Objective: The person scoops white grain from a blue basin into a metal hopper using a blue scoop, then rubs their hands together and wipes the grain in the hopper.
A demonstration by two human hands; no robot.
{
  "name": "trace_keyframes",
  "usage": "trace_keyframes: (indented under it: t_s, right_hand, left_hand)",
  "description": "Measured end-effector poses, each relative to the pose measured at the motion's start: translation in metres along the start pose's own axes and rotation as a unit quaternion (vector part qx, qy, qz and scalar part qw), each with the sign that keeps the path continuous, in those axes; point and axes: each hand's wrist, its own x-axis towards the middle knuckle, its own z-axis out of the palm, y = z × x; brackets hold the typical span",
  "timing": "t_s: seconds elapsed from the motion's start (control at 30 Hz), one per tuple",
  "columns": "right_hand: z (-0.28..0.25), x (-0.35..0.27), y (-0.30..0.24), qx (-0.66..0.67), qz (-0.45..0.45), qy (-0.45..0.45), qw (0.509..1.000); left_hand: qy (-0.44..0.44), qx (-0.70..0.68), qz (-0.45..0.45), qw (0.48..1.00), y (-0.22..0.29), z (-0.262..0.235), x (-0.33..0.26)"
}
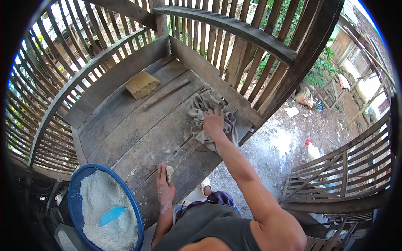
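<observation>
My right hand [214,123] presses down on a crumpled grey cloth [201,109], its fingers sunk in the folds. The cloth lies on the worn plank tabletop [138,129], close to its right edge. Nearer to me, at the table's front, my left hand [165,190] has a small yellowish-brown lump [169,174] between thumb and fingers; what it is made of I cannot make out. Whitish powder coats the skin around that wrist.
A blue basin [72,200] of white grains, with a light blue scoop [112,216] in it, stands at my left. A tan block [143,85] and a wooden stick [166,95] lie farther back. Slatted wooden railings enclose the tabletop. A white chicken [312,151] stands on the ground to the right.
</observation>
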Motion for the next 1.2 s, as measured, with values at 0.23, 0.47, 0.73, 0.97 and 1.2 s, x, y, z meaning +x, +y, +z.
trace_keyframes:
  t_s: [0.23,0.47,0.73,0.97,1.2]
  right_hand:
    - [-0.068,-0.036,0.089,-0.043,0.249,-0.22,0.942]
    - [-0.113,-0.013,-0.011,0.238,0.165,-0.263,0.92]
    - [0.0,0.044,-0.087,0.36,-0.031,-0.109,0.926]
    - [0.106,0.174,-0.07,0.094,-0.253,-0.034,0.962]
    - [0.105,0.218,-0.137,0.255,-0.419,-0.155,0.858]
  left_hand:
    - [0.044,-0.039,-0.116,0.992,0.001,-0.012,-0.013]
    - [0.137,-0.294,-0.318,0.891,0.045,-0.027,0.035]
    - [0.261,-0.062,-0.189,0.945,0.023,-0.007,0.071]
    - [0.301,-0.035,-0.14,0.943,0.041,-0.002,0.087]
    - [0.123,0.14,-0.171,0.967,0.03,0.028,0.097]
